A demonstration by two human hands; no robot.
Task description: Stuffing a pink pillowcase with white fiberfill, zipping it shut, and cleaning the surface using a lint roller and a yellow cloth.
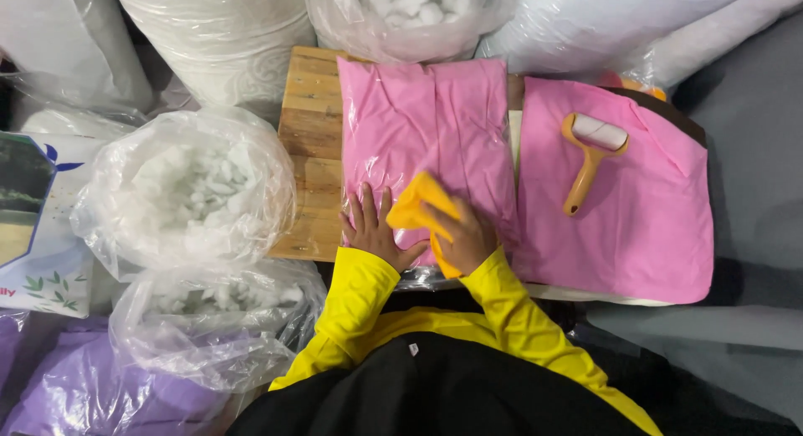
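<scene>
A pink cloth in a clear plastic bag (422, 126) lies on a wooden table (309, 126). My left hand (372, 233) rests flat on the bag's near edge, fingers spread. My right hand (464, 235) grips a yellow cloth (418, 208) and presses it onto the bag's surface. To the right lies a second pink cloth (644, 218), unbagged, with a yellow-handled lint roller (590, 156) on top of it. Both arms wear yellow sleeves.
Clear bags of white stuffing stand at the left (188, 189), lower left (213, 315) and top (406, 17). A purple bagged bundle (75, 386) is at the bottom left. White rolls and wrapped bundles (226, 34) crowd the back.
</scene>
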